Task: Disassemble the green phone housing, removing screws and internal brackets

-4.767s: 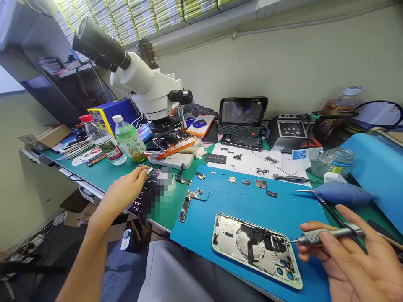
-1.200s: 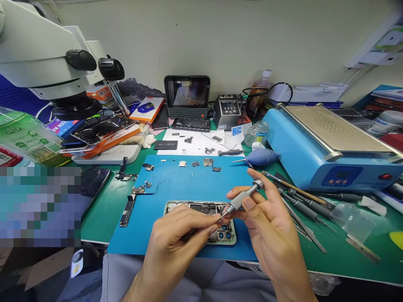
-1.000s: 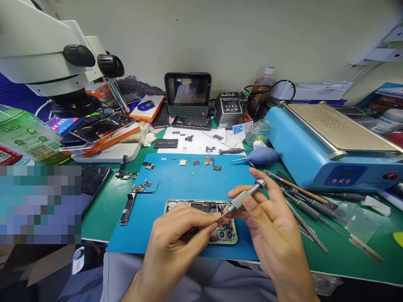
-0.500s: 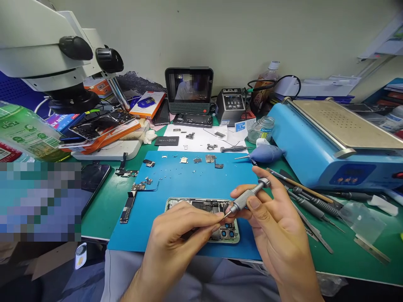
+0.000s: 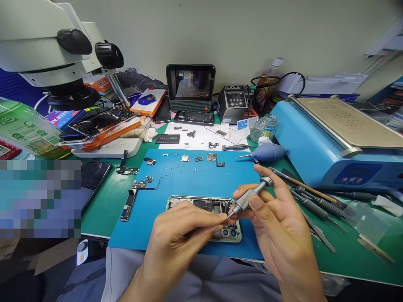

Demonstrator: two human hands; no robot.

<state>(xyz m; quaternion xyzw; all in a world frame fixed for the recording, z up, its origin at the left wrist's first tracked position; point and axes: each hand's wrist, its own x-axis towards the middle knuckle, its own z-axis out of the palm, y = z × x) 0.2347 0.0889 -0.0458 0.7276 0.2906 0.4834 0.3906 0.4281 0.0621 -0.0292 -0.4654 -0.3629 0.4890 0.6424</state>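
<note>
My right hand (image 5: 277, 218) is wrapped round a small grey precision screwdriver (image 5: 247, 200), a finger resting at its round end cap. The shaft slants down to the left, and its tip meets the fingertips of my left hand (image 5: 185, 230). Thumb and forefinger of that hand are pinched together; what lies between them is too small to make out. Under both hands an opened phone housing (image 5: 204, 202) with inner parts and two blue-tinted camera lenses lies on the blue mat (image 5: 138, 241), partly covered by my left hand.
Small screws and metal parts (image 5: 184, 158) dot the mat's far side. A logic board (image 5: 127, 205) lies at left, a black battery (image 5: 168, 139) behind. To the right are a blue air blower (image 5: 269, 152), several tools (image 5: 315, 205) and a blue heating machine (image 5: 311, 147). A microscope (image 5: 72, 54) overhangs the left.
The whole view has shifted slightly, with the scene a little higher and further right. Both hands keep the same hold, the screwdriver tip still at the left fingertips.
</note>
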